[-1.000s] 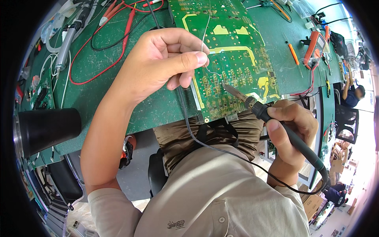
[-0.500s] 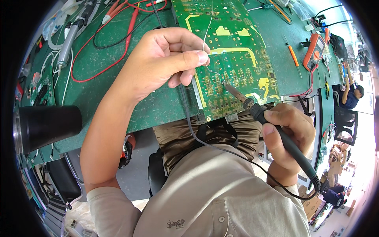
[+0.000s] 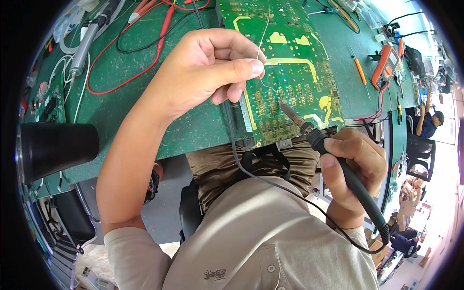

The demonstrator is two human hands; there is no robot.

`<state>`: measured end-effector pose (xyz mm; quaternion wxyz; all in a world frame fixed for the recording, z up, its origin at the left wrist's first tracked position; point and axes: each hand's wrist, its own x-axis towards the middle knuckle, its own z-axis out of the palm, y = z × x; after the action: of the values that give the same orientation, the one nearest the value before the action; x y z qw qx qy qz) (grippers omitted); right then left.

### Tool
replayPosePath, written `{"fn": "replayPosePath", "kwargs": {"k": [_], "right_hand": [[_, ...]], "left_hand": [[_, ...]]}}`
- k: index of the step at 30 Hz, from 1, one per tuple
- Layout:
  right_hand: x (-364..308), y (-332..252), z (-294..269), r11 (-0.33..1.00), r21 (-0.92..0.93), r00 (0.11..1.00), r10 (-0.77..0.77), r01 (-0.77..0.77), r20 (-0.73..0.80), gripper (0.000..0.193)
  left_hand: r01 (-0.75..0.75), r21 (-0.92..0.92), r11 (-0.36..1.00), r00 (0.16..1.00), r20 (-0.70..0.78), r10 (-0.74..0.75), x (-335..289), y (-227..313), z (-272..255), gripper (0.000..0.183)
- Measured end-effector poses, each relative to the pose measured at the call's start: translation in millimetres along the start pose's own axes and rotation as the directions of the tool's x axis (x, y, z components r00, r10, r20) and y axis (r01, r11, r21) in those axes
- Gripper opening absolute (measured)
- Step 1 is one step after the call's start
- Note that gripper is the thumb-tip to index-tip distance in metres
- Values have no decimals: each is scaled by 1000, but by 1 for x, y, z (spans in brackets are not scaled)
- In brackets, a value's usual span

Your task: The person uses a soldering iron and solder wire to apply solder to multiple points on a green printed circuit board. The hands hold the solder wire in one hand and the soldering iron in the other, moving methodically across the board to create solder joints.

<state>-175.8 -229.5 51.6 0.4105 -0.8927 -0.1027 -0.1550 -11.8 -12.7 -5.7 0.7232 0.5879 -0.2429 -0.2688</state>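
Observation:
A large green circuit board with yellow-gold patches lies on the bench. Over its left edge is my left hand, thumb and forefinger pinched on a thin solder wire. The wire runs up past the fingers, and its lower end curves down to a row of joints on the board. My right hand grips the dark handle of a soldering iron from the right. Its tip points up and left, at the board close to the wire's end; whether tip and wire touch is too small to tell.
The green bench carries a black cylinder at left, red test leads, a grey pen-shaped tool, an orange multimeter and an orange screwdriver. The iron's cable crosses my lap. Other people are far right.
My left hand has shifted slightly right over the board with the solder wire. The board and the iron's tip appear slightly further right in view. Both grips are unchanged.

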Motion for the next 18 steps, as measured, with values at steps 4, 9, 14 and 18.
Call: {"fn": "replayPosePath", "kwargs": {"k": [4,9,14,18], "right_hand": [[-6,4,2,998,46,997,47,-44,-60,13],[-10,12,2,991,121,992,63,-49,-108,13],[-11,12,0,991,107,991,92,-82,-95,14],[-11,13,0,992,102,990,86,-75,-111,14]], "left_hand": [[8,12,1000,1000,-3,-8,1,0,-1,14],[26,-59,998,999,-18,-27,1,-1,-3,14],[-3,-59,998,1000,4,3,4,-7,-7,10],[0,-128,992,1000,-8,-1,5,-8,-9,9]]}}
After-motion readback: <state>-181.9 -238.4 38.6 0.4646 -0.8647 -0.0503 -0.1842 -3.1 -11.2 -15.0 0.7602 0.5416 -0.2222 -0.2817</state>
